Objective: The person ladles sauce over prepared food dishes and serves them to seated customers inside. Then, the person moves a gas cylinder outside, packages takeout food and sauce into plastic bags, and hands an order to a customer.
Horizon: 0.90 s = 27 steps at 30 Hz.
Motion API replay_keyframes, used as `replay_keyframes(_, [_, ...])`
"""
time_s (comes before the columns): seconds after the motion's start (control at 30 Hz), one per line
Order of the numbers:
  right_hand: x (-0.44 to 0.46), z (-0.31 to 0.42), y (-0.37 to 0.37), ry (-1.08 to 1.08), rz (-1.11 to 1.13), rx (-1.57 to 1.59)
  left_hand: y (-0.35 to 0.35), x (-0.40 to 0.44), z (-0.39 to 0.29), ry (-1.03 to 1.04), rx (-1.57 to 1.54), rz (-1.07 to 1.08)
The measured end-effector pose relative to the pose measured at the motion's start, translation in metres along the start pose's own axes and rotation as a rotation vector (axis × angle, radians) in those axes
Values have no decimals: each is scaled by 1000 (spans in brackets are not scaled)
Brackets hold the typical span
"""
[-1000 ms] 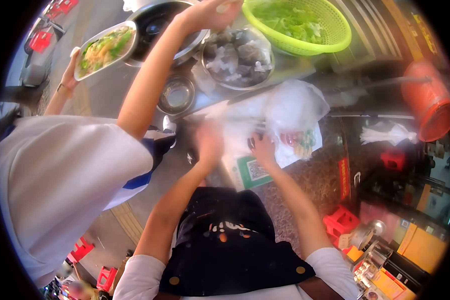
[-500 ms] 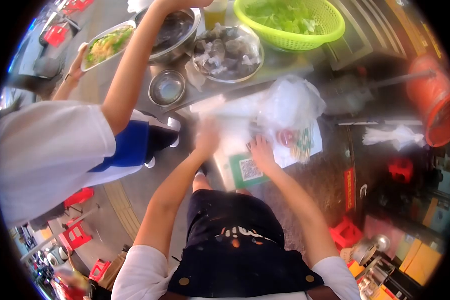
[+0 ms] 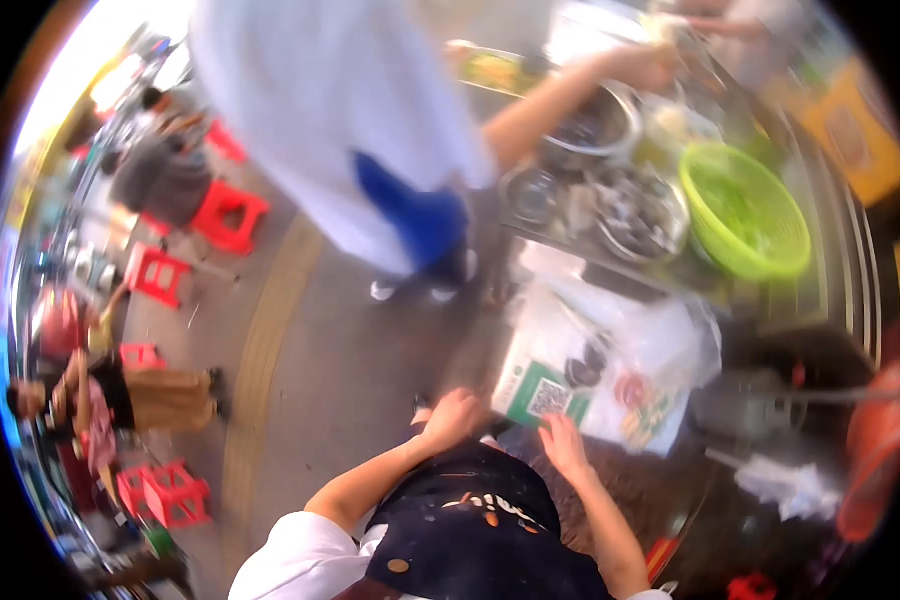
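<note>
My left hand (image 3: 454, 418) is beside the near left edge of a white surface, its fingers bent and partly blurred; whether it holds anything is unclear. My right hand (image 3: 564, 446) has its fingers apart at the lower edge of a green card with a QR code (image 3: 547, 398). Beyond the card lie dark items (image 3: 585, 368) and a clear plastic bag (image 3: 685, 345). Green-and-white printed sticks or packets (image 3: 652, 418) lie to the right, near a reddish round print (image 3: 630, 390).
A person in a white top (image 3: 350, 110) reaches over metal bowls (image 3: 638, 215). A green basket of leaves (image 3: 796, 240) stands at the right, an orange bucket (image 3: 875, 450) below it. Red stools (image 3: 228, 218) and more people are at the left.
The view has swung left, showing more street and stools. Both my hands have drawn back to the near edge of the white surface. The other person now stands farther up in view.
</note>
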State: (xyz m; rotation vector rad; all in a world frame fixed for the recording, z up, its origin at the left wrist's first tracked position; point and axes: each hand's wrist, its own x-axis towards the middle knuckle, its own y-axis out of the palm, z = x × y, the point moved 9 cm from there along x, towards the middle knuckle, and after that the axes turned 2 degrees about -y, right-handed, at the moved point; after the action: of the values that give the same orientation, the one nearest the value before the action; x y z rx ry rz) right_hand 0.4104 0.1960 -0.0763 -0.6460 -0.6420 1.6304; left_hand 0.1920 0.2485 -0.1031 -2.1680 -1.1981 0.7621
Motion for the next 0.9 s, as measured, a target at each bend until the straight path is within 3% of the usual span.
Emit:
replay_keyframes(0.03, [-4, 5, 11, -12, 31, 17, -8, -12, 11, -65, -33, 20])
replay_keyframes(0.13, [5, 50, 38, -92, 164, 56, -71, -49, 56, -264, -21, -233])
replay_keyframes(0.3, [27, 137, 106, -308, 403, -12, -275, -187, 107, -410, 18, -1220])
replay_keyframes(0.4, [34, 199, 139, -438, 525, -66, -391, -311, 93, -380, 8, -1620])
replay_keyframes(0.47, [32, 245, 157, -681, 487, -73, -432, -387, 70, -435, 37, -1740])
replay_keyframes(0.6, [17, 299, 204, -853, 549, -123, -460, -476, 64, -454, 131, -1858])
replay_keyframes(0.73, [-10, 327, 243, -860, 622, -117, -464, -537, 71, -568, 118, -1888])
replay_keyframes(0.9, [-28, 331, 271, -812, 769, -188, -493, -585, 16, -475, 348, -1935])
